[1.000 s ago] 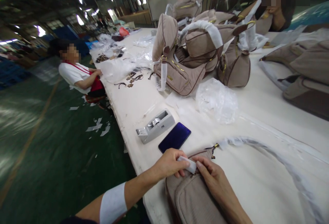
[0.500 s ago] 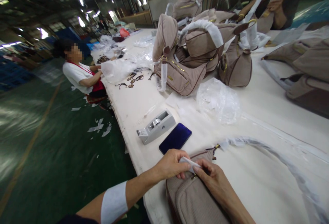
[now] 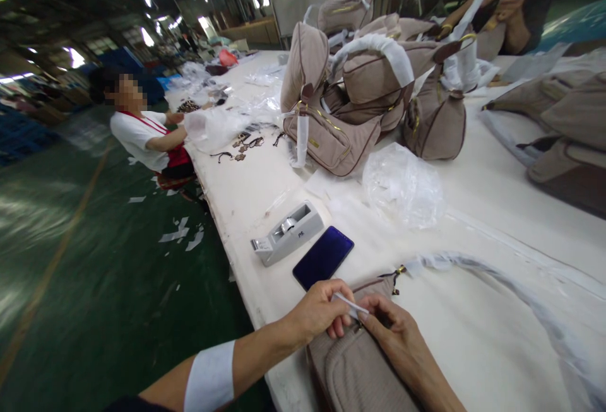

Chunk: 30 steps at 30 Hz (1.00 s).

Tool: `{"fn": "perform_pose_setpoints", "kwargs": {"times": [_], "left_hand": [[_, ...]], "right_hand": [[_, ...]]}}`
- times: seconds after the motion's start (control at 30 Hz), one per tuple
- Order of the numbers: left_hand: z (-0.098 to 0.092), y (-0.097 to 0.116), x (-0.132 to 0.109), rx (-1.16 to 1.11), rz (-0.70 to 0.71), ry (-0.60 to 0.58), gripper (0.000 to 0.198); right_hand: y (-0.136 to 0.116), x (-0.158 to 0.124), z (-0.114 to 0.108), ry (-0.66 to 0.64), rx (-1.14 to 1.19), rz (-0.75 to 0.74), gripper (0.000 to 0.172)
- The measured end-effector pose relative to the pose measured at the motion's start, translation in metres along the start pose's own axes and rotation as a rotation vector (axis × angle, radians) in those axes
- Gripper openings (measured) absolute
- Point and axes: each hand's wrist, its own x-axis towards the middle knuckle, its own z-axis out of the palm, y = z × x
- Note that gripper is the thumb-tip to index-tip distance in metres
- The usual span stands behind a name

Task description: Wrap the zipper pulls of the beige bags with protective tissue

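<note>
A small white strip of paper [image 3: 351, 304] is pinched at both ends, by my left hand [image 3: 329, 308] and my right hand [image 3: 386, 320]. Both hands are closed, just above the zipper of a taupe fabric handbag [image 3: 360, 368] lying at the table's front edge. The bag's shoulder strap [image 3: 492, 273], wrapped in white tissue, curves away to the right. Parts of the bag's top are hidden under my fingers. Beyond my left hand lie a dark phone [image 3: 323, 257] and a grey tape dispenser [image 3: 288, 233].
Several taupe handbags [image 3: 341, 128] are heaped at the back of the white table [image 3: 255, 210], more at the right. A crumpled clear plastic bag [image 3: 402, 185] lies before the heap. Dark charms [image 3: 241, 147] lie farther left. A person in a white shirt [image 3: 139, 131] sits at the left edge.
The strip has turned in my fingers and now shows narrower, nearly edge-on. My hands have shifted only slightly. The seated person at the left has leaned a little to the left.
</note>
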Motion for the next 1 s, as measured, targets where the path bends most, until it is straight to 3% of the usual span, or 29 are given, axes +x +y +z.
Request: {"fn": "perform_pose_setpoints", "kwargs": {"times": [0.2,0.37,0.6,0.83,0.93,1.0], "left_hand": [[0.005,0.002,-0.001,-0.131,-0.036,0.002,0.015],[0.002,0.002,-0.002,-0.147,-0.08,-0.055,0.013],[0.004,0.002,-0.003,-0.02,-0.03,-0.038,0.015],[-0.005,0.017,-0.01,0.041,-0.071,-0.159,0.023],[-0.009,0.024,-0.005,0.197,-0.083,-0.164,0.04],[-0.009,0.027,0.0,0.376,-0.077,-0.184,0.037]], "right_hand": [[-0.003,-0.004,-0.007,-0.09,0.046,0.005,0.021],[0.0,-0.004,-0.009,-0.066,-0.011,-0.07,0.022],[-0.004,-0.004,-0.003,-0.027,-0.129,-0.051,0.006],[-0.005,-0.003,0.002,-0.007,-0.137,-0.07,0.012],[-0.003,0.0,0.002,-0.006,-0.122,-0.09,0.012],[-0.001,0.001,0.002,0.006,-0.121,-0.096,0.012]]}}
